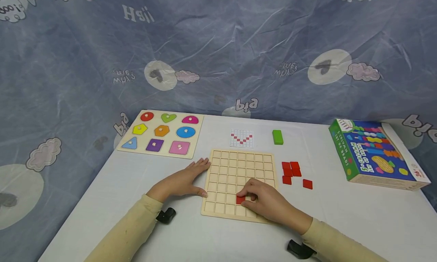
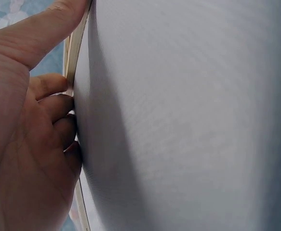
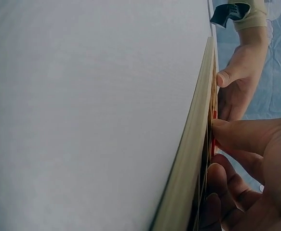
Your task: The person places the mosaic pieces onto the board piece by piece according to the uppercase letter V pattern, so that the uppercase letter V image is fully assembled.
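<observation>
A wooden grid board (image 1: 225, 171) lies on the white table. The right hand (image 1: 268, 201) is over its lower middle, thumb and fingers pinching a red square tile (image 1: 240, 200) at one of the cells; the right wrist view shows the red tile (image 3: 214, 144) between the fingertips and the board. Along the board's left edge rests the left hand (image 1: 181, 181), fingers and thumb spread and touching the rim. In the left wrist view the left hand's (image 2: 39, 120) fingertips meet the board edge (image 2: 74, 57). Several loose red tiles (image 1: 295, 169) lie right of the board.
Behind the board are a small pattern card (image 1: 241, 138) with red marked squares and a green block (image 1: 278, 137). A shape puzzle board (image 1: 160, 140) lies at the back left. A colourful box (image 1: 379, 156) stands at the right. A patterned blue cloth (image 1: 218, 53) hangs behind.
</observation>
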A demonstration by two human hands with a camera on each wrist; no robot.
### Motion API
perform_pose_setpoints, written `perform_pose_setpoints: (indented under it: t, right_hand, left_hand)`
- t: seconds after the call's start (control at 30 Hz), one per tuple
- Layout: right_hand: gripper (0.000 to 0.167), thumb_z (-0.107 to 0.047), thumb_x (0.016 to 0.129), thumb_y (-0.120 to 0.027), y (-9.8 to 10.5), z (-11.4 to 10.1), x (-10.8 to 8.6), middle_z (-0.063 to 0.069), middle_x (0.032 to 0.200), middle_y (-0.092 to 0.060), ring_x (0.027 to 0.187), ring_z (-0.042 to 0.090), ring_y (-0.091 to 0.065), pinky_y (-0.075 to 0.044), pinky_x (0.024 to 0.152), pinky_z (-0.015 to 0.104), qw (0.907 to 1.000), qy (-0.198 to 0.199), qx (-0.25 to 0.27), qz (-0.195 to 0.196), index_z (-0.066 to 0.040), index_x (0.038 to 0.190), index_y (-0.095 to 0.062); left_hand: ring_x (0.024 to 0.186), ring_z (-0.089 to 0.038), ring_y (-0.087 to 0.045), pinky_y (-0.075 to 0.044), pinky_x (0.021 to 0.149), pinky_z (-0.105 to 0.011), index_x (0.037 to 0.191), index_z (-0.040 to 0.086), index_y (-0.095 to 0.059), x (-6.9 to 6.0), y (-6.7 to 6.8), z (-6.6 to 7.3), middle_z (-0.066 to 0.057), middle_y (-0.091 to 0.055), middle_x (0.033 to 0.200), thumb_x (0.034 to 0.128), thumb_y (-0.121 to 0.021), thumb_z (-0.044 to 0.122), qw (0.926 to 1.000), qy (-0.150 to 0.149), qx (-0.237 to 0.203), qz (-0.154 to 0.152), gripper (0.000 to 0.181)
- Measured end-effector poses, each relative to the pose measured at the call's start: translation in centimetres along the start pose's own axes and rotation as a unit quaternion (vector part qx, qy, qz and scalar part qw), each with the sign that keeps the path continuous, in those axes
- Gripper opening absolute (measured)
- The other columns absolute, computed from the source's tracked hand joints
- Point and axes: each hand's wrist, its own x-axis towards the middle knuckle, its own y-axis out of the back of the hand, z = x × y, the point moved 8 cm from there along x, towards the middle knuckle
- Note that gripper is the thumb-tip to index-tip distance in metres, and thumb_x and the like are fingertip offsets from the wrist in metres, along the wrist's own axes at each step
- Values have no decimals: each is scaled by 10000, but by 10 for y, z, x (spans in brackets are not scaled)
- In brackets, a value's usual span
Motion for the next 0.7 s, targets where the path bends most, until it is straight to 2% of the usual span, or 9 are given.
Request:
perform_pose_setpoints:
  t: [0.33,0.7]
  right_hand:
    - [262,-175,882,-792,0,0,0,-121,976,-594,816,75,-550,-486,680,203,9999,-66,42,-122,-228,1136,-756]
    - [219,-152,910,-758,10,5,-5,-99,957,-617,820,103,-569,-509,700,211,9996,8,266,-12,-222,1117,-744]
  left_hand:
    - [1568,-231,-76,-106,1277,-392,1617,107,-278,0,2,4,-47,-165,1698,789,-845,478,10000,-69,-31,12,1070]
    - [1567,-217,-71,-99,1278,-388,1619,117,-276,0,2,2,-40,-163,1698,788,-842,487,10000,-77,-20,5,1072]
